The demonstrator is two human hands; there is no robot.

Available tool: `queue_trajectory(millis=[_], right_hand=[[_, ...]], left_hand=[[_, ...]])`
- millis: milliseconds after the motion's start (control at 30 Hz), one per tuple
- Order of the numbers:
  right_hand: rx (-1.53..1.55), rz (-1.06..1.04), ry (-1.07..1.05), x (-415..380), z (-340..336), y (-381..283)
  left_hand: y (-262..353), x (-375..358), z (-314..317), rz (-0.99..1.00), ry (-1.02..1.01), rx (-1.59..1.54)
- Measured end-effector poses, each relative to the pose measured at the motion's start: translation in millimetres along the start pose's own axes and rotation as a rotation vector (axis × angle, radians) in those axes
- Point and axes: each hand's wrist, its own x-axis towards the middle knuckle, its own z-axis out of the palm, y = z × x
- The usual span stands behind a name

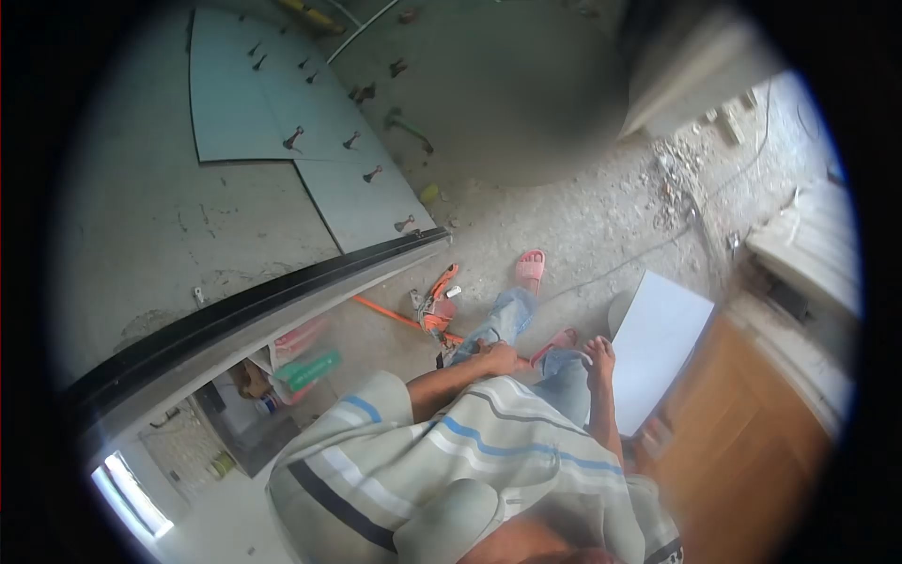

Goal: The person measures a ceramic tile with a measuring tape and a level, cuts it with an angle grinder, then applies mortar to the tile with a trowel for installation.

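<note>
My left hand [498,358] is closed in a fist over my left thigh, close to a dark small shape; I cannot tell what is in it. Over my right leg, my right hand [599,357] has its fingers apart and partly curled, beside the left edge of a white rectangular panel [665,334]. The panel leans at a slant between my right arm and a brown wooden board. An orange tool [435,307] with a long orange bar lies on the floor beyond my left hand. Pink slippers [530,266] are on my feet.
Pale tiles [254,103] with several upright clips lie at upper left, behind a dark-edged ledge [254,299]. A green packet [308,370] sits in an opening below it. Rubble [676,179] and a cable cover the right floor. The wooden board [752,442] stands at right.
</note>
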Motion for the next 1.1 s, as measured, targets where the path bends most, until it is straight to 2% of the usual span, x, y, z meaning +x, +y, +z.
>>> queue_trajectory(millis=[67, 100, 167, 233, 300, 333, 367, 433, 467, 500, 533, 567, 600, 633, 700, 733, 767, 800, 833, 867, 900, 933, 967, 1000, 1067, 1100], right_hand=[[-0.169, 0.043, 0.025, -15, -45, -41], [-0.156, 0.01, -0.107, 18, 114, -59], [-0.197, 0.02, -0.235, 19, 141, -77], [-0.237, -0.021, -0.285, 20, 169, -109], [-0.284, -0.098, -0.309, 18, 204, -145], [-0.349, -0.198, -0.418, 34, 209, -150], [-0.376, -0.191, -0.425, 58, 212, -155], [-0.911, -1.15, -0.617, 123, 221, -160], [-0.846, -0.986, -0.817, 180, 216, -160], [-0.77, -0.805, -0.997, 172, 249, -190], [-0.598, -0.271, -0.542, 148, 269, -204], [-0.412, -0.044, -0.42, 116, 316, -246], [-0.45, -0.024, -0.411, 136, 331, -257], [-0.476, -0.019, -0.417, 171, 356, -265], [-0.878, -0.652, -0.72, 329, 337, -227], [-0.776, -0.37, -0.506, 331, 380, -250], [-0.666, -0.104, -0.293, 327, 440, -279], [-0.806, -0.784, -0.612, 416, 435, -263], [-0.881, -0.473, -0.443, 395, 486, -308], [-0.89, -0.403, -0.448, 426, 516, -327], [-1.007, -0.554, -0.378, 465, 546, -338], [-1.128, -0.697, -0.304, 495, 565, -347], [-1.155, -0.699, -0.337, 500, 593, -364], [-1.175, -0.714, -0.367, 505, 624, -382], [-1.335, -0.897, -0.331, 563, 664, -393], [-1.369, -1.084, -0.291, 588, 681, -392]], left_hand=[[54, 22, 7, -0.027, 0.015, -0.428], [-64, -17, -86, -0.119, 0.118, -0.423], [-59, -68, -130, 0.077, 0.323, -0.459], [-38, -114, -174, 0.372, 0.939, -0.614], [-10, -186, -254, 0.531, 1.224, -0.699], [1, -211, -284, 0.609, 1.332, -0.691], [10, -233, -312, 0.686, 1.44, -0.679], [21, -276, -373, 1.004, 1.577, -0.639], [25, -293, -402, 1.153, 1.547, -0.758], [26, -303, -428, 1.299, 1.503, -0.886], [31, -306, -454, 1.35, 1.537, -0.961], [29, -294, -476, 1.401, 1.572, -1.048], [8, -269, -498, 1.39, 1.566, -1.081], [-22, -241, -522, 1.116, 1.549, -0.644], [-78, -177, -560, 0.568, 1.315, 0.112], [-114, -94, -563, 0.636, 1.649, -0.63], [-165, -27, -562, 0.388, 1.652, -0.623], [-213, 42, -552, 0.268, 1.601, -0.963], [-266, 108, -527, 0.033, 1.509, -1.275], [-322, 163, -496, -0.15, 1.542, -1.174], [-380, 218, -453, -0.232, 1.592, -1.092], [-414, 229, -435, -0.468, 1.496, -0.979], [-450, 256, -407, -0.646, 1.502, -0.94], [-497, 285, -372, -0.739, 1.325, -0.88], [-545, 301, -354, -0.854, 1.345, -0.921], [-571, 314, -344, -0.888, 1.353, -0.903]])
